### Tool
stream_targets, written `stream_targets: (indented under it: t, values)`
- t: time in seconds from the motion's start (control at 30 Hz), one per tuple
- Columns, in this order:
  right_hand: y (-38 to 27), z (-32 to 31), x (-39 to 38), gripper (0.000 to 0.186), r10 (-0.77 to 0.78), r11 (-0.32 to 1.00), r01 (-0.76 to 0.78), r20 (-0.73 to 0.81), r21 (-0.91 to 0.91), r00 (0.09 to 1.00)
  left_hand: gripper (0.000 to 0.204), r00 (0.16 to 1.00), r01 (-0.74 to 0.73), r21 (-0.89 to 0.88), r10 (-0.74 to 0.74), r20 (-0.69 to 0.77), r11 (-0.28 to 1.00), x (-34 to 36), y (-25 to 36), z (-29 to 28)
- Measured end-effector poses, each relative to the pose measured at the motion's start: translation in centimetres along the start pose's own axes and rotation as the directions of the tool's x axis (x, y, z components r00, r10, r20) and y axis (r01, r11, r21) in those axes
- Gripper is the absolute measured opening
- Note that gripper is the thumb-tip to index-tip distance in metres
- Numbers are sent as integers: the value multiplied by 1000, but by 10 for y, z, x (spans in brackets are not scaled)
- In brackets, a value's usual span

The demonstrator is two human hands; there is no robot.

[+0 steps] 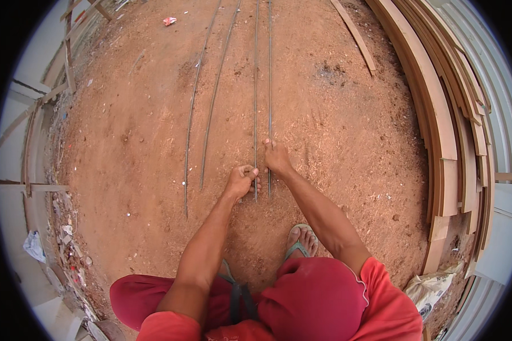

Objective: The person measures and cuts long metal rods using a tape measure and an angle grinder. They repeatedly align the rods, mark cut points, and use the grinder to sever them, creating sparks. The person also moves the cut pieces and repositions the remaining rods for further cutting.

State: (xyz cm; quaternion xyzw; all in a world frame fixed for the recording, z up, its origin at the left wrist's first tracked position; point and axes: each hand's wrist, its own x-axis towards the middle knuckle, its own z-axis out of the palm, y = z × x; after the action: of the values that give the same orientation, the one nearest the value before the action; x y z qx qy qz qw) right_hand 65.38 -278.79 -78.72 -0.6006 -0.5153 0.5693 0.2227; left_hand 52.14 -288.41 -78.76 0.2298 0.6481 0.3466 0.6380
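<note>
A broad stretch of reddish-brown bare earth (136, 170) fills the middle (fine crumbs and small clods lie scattered over it). Along the right side runs a tall stack of long brown wooden planks (438, 122), its edges bowed by the lens, with pale grey corrugated sheeting (495, 108) behind it. At the lower edge are the person's crimson trousers (318, 301), knees bent, and a brighter red short-sleeved shirt (388, 310).

Four long, thin, grey metal rods lie lengthwise on the earth. The two on the left, the outermost rod (192, 108) and its slightly curved neighbour (213, 108), lie apart from the hands. The inner-left rod (256, 85) and the inner-right rod (270, 85) run nearly parallel, near each other, straight ahead of the person.

A single narrow wooden board (355, 37) lies at the upper right, and a crumpled whitish sack (432, 290) sits by the stack's near end. The left hand (242, 181) pinches the inner-left rod close to its near end; the right hand (276, 157), slightly farther forward, is curled over the inner-right rod. Below them shows a greenish flip-flop (293, 246) on one foot. Smallest is a red-and-white scrap (169, 21), far off at the upper left.
</note>
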Motion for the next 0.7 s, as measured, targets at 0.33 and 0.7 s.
stream_targets:
  t: [0.33, 0.7]
  values:
    - [8, 14, 14, 49, -324, 923, 288, -111, -254, 939, 15, 999, -6, -232, 16, 40, 973, -10, -5, 14]
    - [2, 12, 4, 50, -283, 926, 257, -57, -276, 957, 24, 996, -9, -350, 38, 75, 937, 4, -37, 16]
